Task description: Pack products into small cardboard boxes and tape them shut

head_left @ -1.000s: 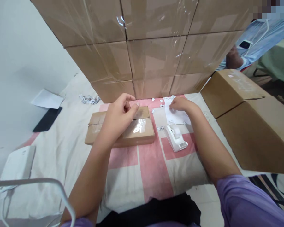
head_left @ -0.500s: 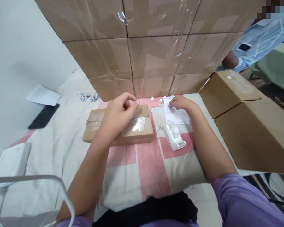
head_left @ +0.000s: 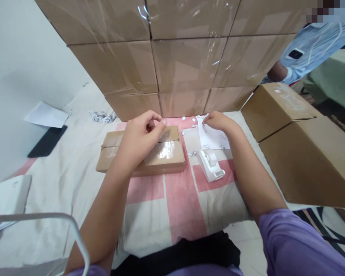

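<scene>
My left hand [head_left: 140, 140] is above a flat cardboard box [head_left: 172, 155] with clear tape across its top seam. Thumb and index finger are pinched together there, and I cannot make out what is between them. To the right, my right hand [head_left: 217, 122] reaches down to a white sheet of paper [head_left: 214, 138]. Its fingers are closed at the sheet's upper left part, and whatever they grip is too small to name. Several small white paper bits [head_left: 193, 120] lie around the sheet. A white tape dispenser [head_left: 210, 165] stands just below the paper, between the box and my right forearm.
Stacked cardboard boxes [head_left: 186, 65] wrapped in clear film rise at the back. A larger carton [head_left: 299, 153] stands on the right, with a person's arm [head_left: 278, 72] behind it. On the left lie a dark flat object [head_left: 47, 142], a paper [head_left: 47, 115] and a white device [head_left: 10, 195].
The view has shifted slightly. Both hands keep nearly the same poses: the left over the cardboard box, the right at the sheet of paper.
</scene>
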A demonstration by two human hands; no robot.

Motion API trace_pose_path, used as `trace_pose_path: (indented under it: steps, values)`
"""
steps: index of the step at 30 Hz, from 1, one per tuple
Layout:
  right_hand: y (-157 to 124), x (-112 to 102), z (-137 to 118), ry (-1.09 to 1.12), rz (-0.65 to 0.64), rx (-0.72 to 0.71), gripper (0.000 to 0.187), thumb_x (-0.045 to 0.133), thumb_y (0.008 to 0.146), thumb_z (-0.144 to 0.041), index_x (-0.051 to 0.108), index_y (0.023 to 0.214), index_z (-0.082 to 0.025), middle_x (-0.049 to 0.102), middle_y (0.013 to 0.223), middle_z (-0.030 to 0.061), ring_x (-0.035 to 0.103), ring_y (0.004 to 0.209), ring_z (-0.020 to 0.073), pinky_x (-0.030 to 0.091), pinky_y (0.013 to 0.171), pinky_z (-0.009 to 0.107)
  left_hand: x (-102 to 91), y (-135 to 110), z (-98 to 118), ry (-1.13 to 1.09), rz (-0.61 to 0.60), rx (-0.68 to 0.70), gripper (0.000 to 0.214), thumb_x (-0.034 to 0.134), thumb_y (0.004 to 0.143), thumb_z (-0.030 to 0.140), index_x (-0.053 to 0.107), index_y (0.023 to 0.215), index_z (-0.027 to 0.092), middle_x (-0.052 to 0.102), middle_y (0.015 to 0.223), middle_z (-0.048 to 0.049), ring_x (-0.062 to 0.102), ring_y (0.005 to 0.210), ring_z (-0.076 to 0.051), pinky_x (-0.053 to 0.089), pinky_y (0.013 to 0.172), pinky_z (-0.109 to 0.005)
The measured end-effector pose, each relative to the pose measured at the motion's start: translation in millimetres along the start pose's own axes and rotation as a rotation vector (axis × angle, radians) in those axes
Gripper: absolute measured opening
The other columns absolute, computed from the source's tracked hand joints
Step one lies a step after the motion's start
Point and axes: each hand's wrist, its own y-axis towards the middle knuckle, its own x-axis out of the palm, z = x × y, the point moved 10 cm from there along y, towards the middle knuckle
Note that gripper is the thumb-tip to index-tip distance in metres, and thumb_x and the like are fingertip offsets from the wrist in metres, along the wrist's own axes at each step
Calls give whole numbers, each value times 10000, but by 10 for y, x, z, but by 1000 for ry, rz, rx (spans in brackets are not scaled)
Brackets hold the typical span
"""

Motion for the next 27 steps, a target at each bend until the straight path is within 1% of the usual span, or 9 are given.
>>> trace_pose_path:
  steps: [2, 5, 9, 11, 13, 17, 19, 23, 27]
  values:
    - [4, -48, 20, 34, 23, 7, 196, 581, 866, -184, 763, 924, -142, 749, 848, 87, 672, 728, 185, 476, 695, 259, -4, 0, -2, 1, 3, 4, 184, 587, 913, 404, 678, 863, 252, 548, 660, 12, 489, 632, -158, 368, 597, -292]
    - [-1, -91, 62, 100, 48, 26, 153, 610, 832, -166, 756, 859, -130, 745, 807, 87, 638, 635, 165, 479, 657, 265, -5, 3, -8, 7, 2, 1, 186, 591, 914, 403, 679, 861, 248, 552, 663, 11, 489, 633, -156, 370, 601, -292]
    - [-37, -111, 22, 152, 70, 0, 144, 619, 840, -187, 755, 832, -139, 758, 830, 89, 645, 635, 162, 494, 680, 272, 3, 8, -6, 11, -14, -2, 188, 590, 916, 398, 680, 854, 246, 564, 680, 11, 495, 648, -155, 371, 606, -292]
    - [-55, -67, -16, 147, 37, -7, 150, 621, 847, -197, 761, 831, -147, 755, 798, 84, 671, 670, 174, 503, 710, 273, 1, 12, -3, 9, -13, -1, 187, 592, 914, 398, 681, 848, 247, 566, 678, 11, 496, 648, -156, 370, 605, -292]
    - [-66, -54, -35, 97, 46, 2, 151, 623, 848, -194, 769, 860, -156, 759, 803, 89, 699, 742, 198, 509, 739, 273, -3, 17, -11, 3, -9, -6, 181, 597, 909, 394, 681, 843, 248, 567, 672, 11, 494, 643, -159, 369, 603, -295]
    - [-82, -130, -41, -61, 168, 31, 194, 623, 859, -195, 774, 974, -159, 770, 1010, 156, 710, 983, 268, 515, 827, 301, 0, 27, -40, -12, -9, -18, 168, 599, 910, 373, 677, 835, 246, 563, 661, 14, 489, 635, -159, 362, 611, -299]
    - [-89, -136, -22, -123, 185, 64, 230, 631, 852, -189, 770, 1032, -154, 752, 1098, 186, 697, 1053, 298, 519, 865, 332, 3, 30, -47, -13, -9, -16, 168, 600, 910, 372, 675, 831, 244, 556, 654, 15, 486, 631, -158, 360, 613, -301]
    - [-110, -148, -25, -205, 203, 104, 298, 635, 846, -176, 753, 1119, -153, 723, 1183, 206, 682, 1111, 333, 530, 898, 381, 3, 30, -47, 4, -8, -11, 176, 599, 909, 384, 677, 836, 244, 561, 660, 13, 488, 637, -159, 362, 612, -300]
    - [-92, -95, -37, -202, 170, 107, 295, 610, 857, -197, 744, 1115, -150, 723, 1183, 207, 682, 1101, 343, 526, 879, 391, 9, 26, -44, 8, -21, -13, 187, 589, 915, 392, 677, 838, 246, 551, 656, 14, 488, 630, -156, 364, 606, -299]
